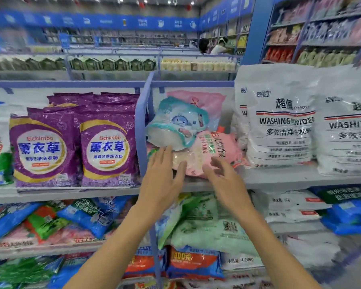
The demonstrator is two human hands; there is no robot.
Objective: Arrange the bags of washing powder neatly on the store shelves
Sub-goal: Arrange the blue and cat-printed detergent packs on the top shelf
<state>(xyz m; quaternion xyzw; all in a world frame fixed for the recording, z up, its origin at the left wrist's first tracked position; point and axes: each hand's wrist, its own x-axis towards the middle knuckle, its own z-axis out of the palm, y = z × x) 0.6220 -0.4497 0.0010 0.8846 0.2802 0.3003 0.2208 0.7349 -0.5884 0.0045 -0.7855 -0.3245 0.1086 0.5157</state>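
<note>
Fingers of the left hand are straight and open, with their tips at the lower edge of the teal bag. Fingers of the right hand are loosely bent over the pink bag and hold nothing. Both bags lie tilted at the centre of the frame on the middle shelf, between purple bags on the left and white bags on the right.

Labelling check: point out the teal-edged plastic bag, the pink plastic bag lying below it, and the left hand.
teal-edged plastic bag (176, 122), head view, printed front.
pink plastic bag (221, 146), head view, printed upper face.
left hand (161, 175), head view, back of hand.
</note>
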